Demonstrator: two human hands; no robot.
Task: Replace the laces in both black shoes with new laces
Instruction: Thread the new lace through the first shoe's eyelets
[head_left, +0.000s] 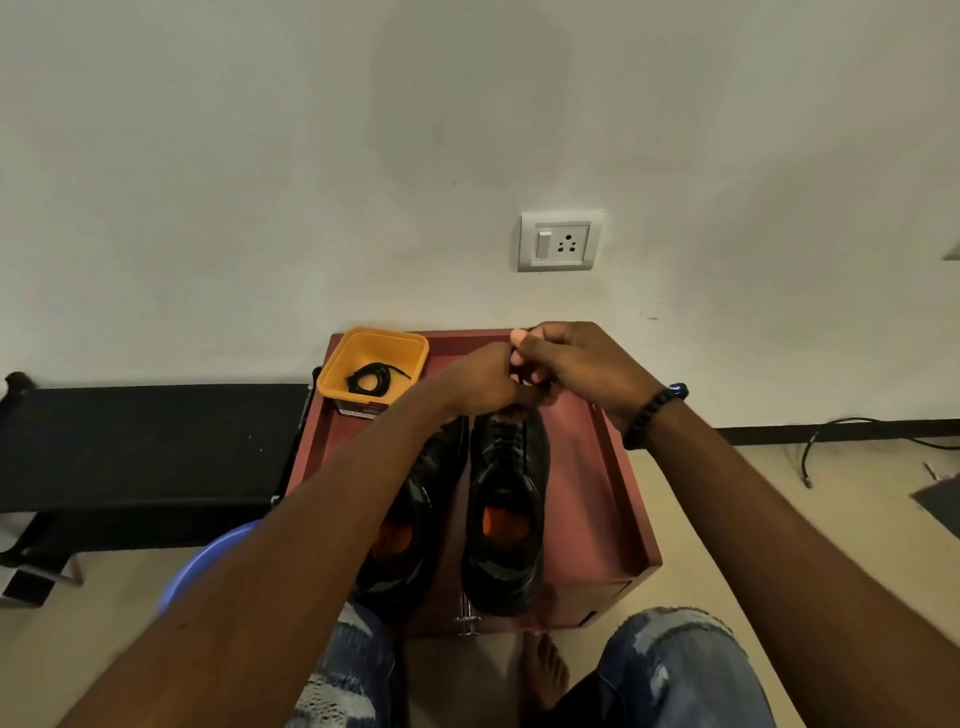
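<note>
Two black shoes with orange insoles stand side by side on a red cabinet top (587, 493), toes toward the wall. The right shoe (506, 519) is laced with a black lace (524, 441) that runs up from its eyelets to my hands. My left hand (480, 382) and my right hand (571, 371) meet above the toe end of that shoe, and both pinch the lace between curled fingers. My left forearm covers much of the left shoe (410, 525). A coiled black lace (371, 378) lies in a yellow tub (374, 366).
The yellow tub stands at the cabinet's back left corner against the white wall. A wall socket (561, 241) is above. A black bench (145, 441) is to the left, a blue stool (208, 556) beside it. Cables (852, 436) lie on the floor at right. My knees are below.
</note>
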